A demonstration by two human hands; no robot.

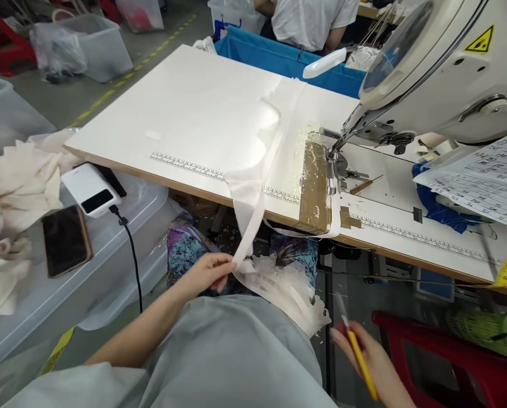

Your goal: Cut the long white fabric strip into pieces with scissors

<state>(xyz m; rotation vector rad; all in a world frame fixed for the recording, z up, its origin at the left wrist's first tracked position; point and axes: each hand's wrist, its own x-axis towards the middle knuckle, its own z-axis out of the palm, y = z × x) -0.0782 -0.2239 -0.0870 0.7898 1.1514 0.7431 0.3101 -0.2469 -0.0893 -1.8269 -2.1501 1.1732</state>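
Observation:
My left hand [213,271] pinches the edge of a pale cream fabric strip [247,238] in front of my lap. From there the strip runs up over the table edge and across the white tabletop [185,107]. More cream fabric pieces [296,292] lie bunched on my lap, just right of that hand. Low on the right, my right hand [368,357] is closed around a yellow-handled tool [359,360] with a narrow, pale metal blade pointing up. The blade is blurred, so its exact kind is unclear. It stays apart from the fabric.
A sewing machine [432,73] stands at the right, with a narrow white band near its needle. A phone [67,241] and white power bank [92,190] lie on a plastic bin at left, beside heaped fabric [17,192]. Red stool [449,351] lower right; co-worker [308,22] behind.

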